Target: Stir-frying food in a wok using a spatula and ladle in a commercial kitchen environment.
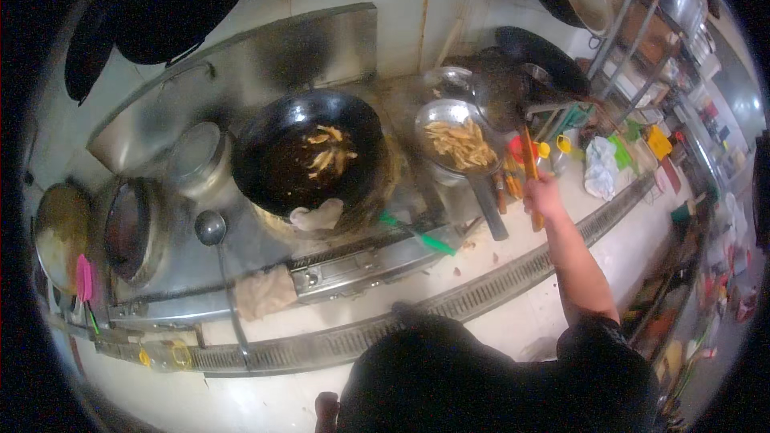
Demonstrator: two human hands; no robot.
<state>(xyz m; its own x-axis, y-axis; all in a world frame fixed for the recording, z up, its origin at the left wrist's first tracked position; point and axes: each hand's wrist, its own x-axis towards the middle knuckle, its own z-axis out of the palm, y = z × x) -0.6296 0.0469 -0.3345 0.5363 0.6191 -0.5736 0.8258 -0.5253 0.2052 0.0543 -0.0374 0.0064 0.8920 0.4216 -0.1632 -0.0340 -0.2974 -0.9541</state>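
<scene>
My right hand (541,195) grips a wooden handle (529,153), which leads up to a dark round utensil (505,99), probably a wire skimmer. Left of it, a metal strainer (426,150) with a black handle rests on a pot and holds a heap of browned fried strips (460,143). A black wok (264,156) sits on the stove, with several fried strips (329,156) in its dark oil. At the bottom edge, what appears to be my left hand (326,406) hangs beside my body, dim and partly cut off. I see nothing held there.
A long ladle (210,228) lies across the stove's left side, near a lidded pot (198,156) and a tan cloth (266,293). A green-handled tool (436,244) lies at the front. Dark pans (186,6) hang above. Bottles (562,147) and a plastic bag (600,165) stand right.
</scene>
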